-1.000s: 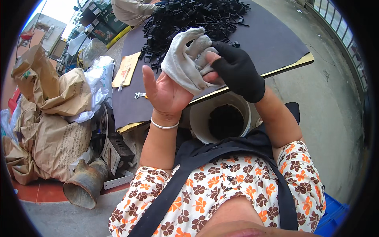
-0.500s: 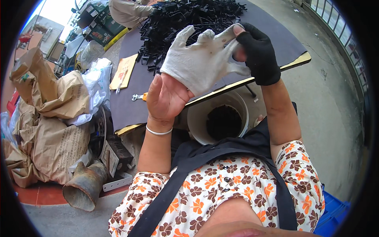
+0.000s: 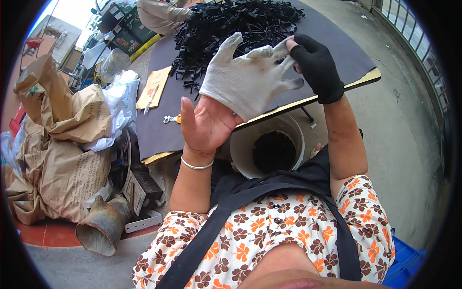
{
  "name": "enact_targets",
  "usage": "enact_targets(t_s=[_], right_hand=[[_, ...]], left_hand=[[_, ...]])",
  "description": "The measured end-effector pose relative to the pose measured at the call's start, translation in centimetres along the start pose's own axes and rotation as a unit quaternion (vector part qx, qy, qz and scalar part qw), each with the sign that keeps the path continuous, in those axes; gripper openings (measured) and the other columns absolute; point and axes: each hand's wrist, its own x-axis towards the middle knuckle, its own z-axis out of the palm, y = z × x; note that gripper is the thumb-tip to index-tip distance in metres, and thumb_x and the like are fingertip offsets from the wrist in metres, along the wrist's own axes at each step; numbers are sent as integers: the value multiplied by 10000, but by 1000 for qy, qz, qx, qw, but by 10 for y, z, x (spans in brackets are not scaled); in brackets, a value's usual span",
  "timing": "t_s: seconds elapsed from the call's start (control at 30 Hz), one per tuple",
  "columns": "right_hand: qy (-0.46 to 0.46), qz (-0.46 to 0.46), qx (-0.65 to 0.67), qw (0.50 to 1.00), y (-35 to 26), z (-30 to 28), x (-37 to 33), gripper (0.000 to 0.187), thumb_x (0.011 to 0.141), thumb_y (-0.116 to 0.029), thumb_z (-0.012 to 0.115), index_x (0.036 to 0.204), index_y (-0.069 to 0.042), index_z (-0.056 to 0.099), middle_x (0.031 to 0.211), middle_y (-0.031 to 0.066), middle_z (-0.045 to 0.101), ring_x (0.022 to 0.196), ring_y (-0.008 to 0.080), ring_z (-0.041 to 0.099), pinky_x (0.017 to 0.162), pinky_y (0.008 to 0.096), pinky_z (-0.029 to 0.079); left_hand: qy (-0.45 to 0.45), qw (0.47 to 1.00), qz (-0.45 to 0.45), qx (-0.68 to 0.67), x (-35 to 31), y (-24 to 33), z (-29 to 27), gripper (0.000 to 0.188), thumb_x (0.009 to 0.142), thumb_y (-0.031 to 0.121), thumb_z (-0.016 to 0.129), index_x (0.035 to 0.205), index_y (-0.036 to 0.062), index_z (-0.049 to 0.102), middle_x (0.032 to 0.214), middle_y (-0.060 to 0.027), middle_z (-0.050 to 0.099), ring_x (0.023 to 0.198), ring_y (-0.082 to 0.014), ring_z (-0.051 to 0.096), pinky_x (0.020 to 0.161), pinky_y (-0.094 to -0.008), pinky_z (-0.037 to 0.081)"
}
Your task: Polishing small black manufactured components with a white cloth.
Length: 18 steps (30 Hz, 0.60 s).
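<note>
A white cloth glove is partly over the fingers of my left hand, whose palm faces up. The left thumb sticks out bare beside the glove, and the covered fingers reach forward inside it. My right hand, in a black fingerless glove, pinches one fingertip of the white glove and holds it stretched to the right. Some of the white glove's fingers hang loose; one has a dark tip. Both hands are above the near edge of the grey-topped table. Behind them lies a heap of small black plastic parts.
A white bucket with black contents stands under the table edge. A small wrench and a tan paper pad lie at the table's left. Brown paper sacks and a rusty metal pipe piece are at left; another person's sleeve is beyond.
My right hand has shifted slightly right and down, drawing the white glove's fingertip tauter. My left hand has moved slightly down and right, its thumb further out from the glove.
</note>
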Motion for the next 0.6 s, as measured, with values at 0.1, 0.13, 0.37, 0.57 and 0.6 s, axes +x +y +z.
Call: enact_targets(t_s=[0.1,0.13,0.37,0.57,0.6], right_hand=[[163,-343,-291,878,20,-2,9,167,873,-197,587,913,-36,601,645,-5,535,539,81,492,513,228,415],[113,-323,-258,904,4,11,-4,159,857,-191,604,915,-43,595,664,11,543,559,105,510,534,245,434],[-110,-290,-454,836,-7,58,-58,214,777,-223,630,852,-47,536,754,128,592,668,315,599,573,376,484],[-77,-363,-300,879,1,55,-46,120,781,-138,576,829,-40,527,764,136,588,678,332,586,587,388,473],[-101,-351,-281,888,4,58,-48,113,773,-124,575,827,-40,522,762,138,585,672,337,581,581,392,466]], left_hand=[[-14,1000,3,15,6,1,8,1102,713,721,509,1434,60,0,1473,-181,119,1359,-335,171,1069,-487,246],[-4,999,14,36,4,4,8,1098,721,726,492,1431,47,1,1472,-185,121,1355,-332,185,1075,-471,240],[-29,996,34,83,7,-16,14,942,810,697,370,1413,14,132,1425,-132,265,1286,-254,328,1057,-366,268],[32,985,-76,152,0,-32,-3,850,848,635,407,1406,39,168,1399,-127,315,1268,-211,340,1050,-354,271],[31,985,-77,152,-2,-34,-4,850,848,635,407,1406,39,168,1399,-127,315,1268,-211,340,1050,-354,271]])
